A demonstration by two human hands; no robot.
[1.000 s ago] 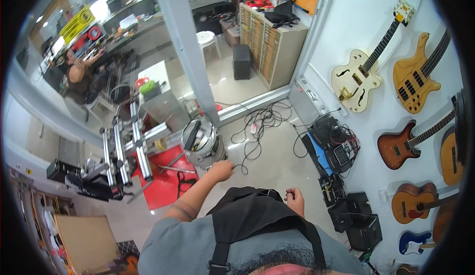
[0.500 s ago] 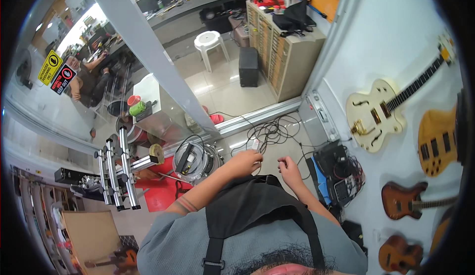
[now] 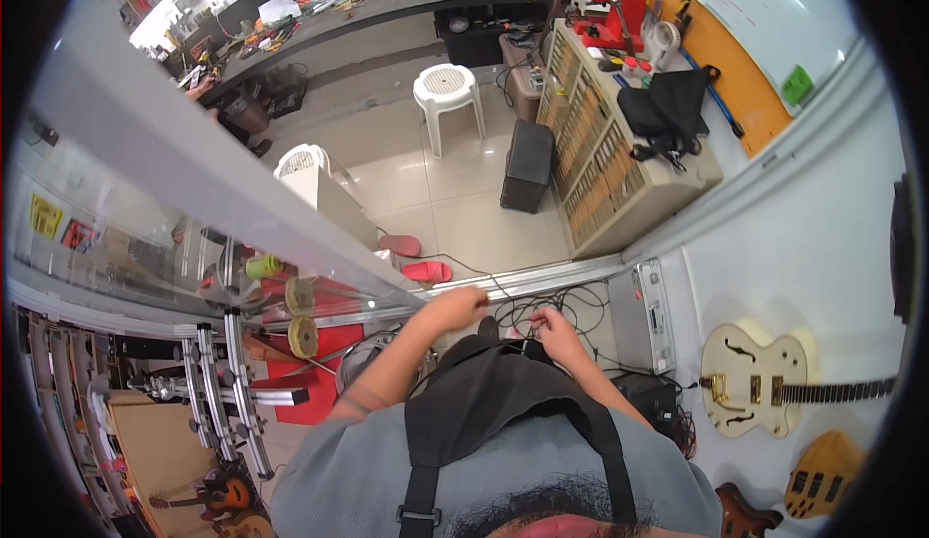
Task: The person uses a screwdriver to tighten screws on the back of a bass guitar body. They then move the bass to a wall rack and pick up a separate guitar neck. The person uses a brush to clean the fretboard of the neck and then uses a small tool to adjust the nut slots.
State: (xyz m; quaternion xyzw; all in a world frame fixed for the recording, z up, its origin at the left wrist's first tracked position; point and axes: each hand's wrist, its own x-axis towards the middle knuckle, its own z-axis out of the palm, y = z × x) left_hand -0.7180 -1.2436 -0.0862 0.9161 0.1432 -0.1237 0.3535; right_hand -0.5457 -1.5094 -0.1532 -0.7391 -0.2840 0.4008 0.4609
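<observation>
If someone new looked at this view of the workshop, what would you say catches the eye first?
First the cream hollow-body guitar hung on the white wall at the right, with an amber guitar below it. In the middle, the person's left hand and right hand are raised close together over a tangle of black cables on the floor. Farther off, a white plastic stool stands on the pale tiles.

White stool [image 3: 446,87], drawer cabinet [image 3: 600,161], cream guitar [image 3: 755,381], red slippers [image 3: 427,272].

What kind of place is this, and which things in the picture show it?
Probably a guitar repair workshop or music shop. A cream electric guitar hangs on the white wall with others beside it, a long workbench is cluttered with tools, and a cabinet of small drawers stands nearby.
</observation>
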